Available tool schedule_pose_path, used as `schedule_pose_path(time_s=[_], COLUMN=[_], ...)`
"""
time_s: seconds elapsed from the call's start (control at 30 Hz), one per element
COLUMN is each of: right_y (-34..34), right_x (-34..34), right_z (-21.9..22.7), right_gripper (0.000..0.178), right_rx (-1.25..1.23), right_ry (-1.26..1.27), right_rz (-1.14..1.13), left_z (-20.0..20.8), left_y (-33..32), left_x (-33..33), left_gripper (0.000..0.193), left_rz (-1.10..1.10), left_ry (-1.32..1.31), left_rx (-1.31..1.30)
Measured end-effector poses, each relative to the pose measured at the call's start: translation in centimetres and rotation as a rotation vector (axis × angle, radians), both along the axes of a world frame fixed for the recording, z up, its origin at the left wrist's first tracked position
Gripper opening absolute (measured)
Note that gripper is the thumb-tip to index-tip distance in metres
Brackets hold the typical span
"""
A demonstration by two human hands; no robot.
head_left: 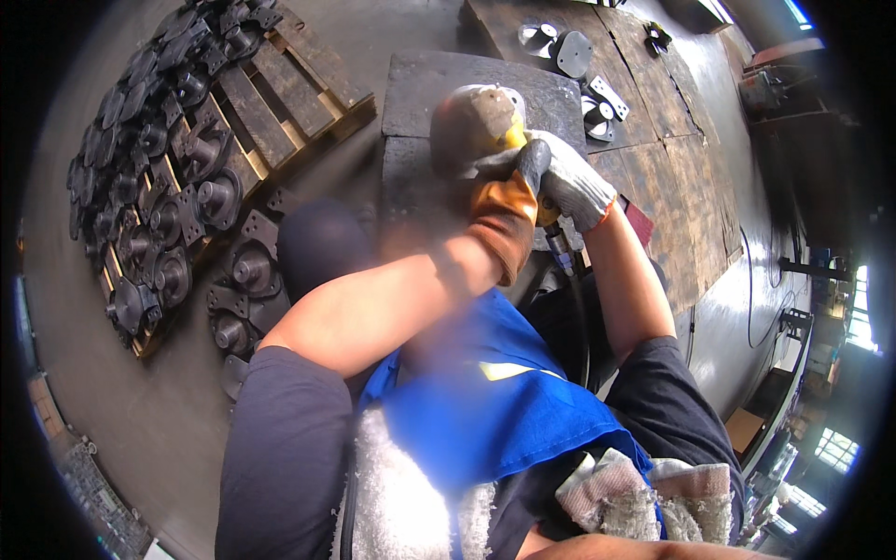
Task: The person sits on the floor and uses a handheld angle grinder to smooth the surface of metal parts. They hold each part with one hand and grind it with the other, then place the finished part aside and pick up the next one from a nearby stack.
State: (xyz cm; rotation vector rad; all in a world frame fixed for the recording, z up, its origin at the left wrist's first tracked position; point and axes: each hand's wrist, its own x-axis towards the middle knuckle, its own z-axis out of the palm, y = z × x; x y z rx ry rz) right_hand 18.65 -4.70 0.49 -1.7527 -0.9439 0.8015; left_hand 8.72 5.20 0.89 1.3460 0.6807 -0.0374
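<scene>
My right hand [576, 185], in a white knit glove, wraps around a yellow air-hose power tool [550, 213], probably a grinder. A metal coupling [560, 245] joins the tool to a hose running down toward my lap. Crossing in front, my left hand [504, 217] wears an orange-brown glove with a dark thumb. It is closed against the same tool; its fingertips are mostly hidden. Just beyond both hands a rounded, grey-brown piece [467, 131] is blurred, so I cannot tell whether it belongs to the tool. It sits over a dark metal-topped bench [420, 79].
To the left, a wooden pallet [289, 84] carries many dark metal castings [168, 219]; several more castings [250, 269] stand beside it near my knee. On the right lies a wooden board surface [653, 196] with a few metal parts [571, 54]. A black cable [749, 289] trails on the floor.
</scene>
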Motion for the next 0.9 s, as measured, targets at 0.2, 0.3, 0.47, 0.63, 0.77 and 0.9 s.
schedule_pose_path(time_s=[0.2,0.3,0.47,0.63,0.77,0.9], right_y=[-0.3,-0.4,-0.5,-0.7,-0.5,-1.6], right_x=[-0.4,-0.1,-1.2,-1.2,-1.8,-2.2], right_z=[0.2,-0.5,1.0,0.8,1.0,1.0], right_gripper=[0.032,0.032,0.033,0.032,0.035,0.037], right_rx=[-0.039,-0.037,-0.005,-0.082,-0.021,-0.087], right_ry=[-0.199,-0.034,-0.118,-0.078,0.119,0.045], right_rz=[0.005,-0.061,0.011,-0.058,-0.066,-0.059], left_z=[-0.4,-1.9,-1.0,-3.5,-3.5,0.0], left_y=[-0.2,-0.4,-1.1,-1.7,-1.0,-0.9], left_x=[-0.1,0.7,-1.2,0.3,-2.3,-3.0], left_gripper=[0.062,0.064,0.051,0.036,0.045,0.056], left_rz=[-0.011,-0.072,-0.057,-0.508,-0.476,-0.201], left_ry=[-0.088,-0.049,-0.176,-0.05,-0.181,-0.166], left_rx=[0.044,0.053,0.338,0.884,0.935,0.02])
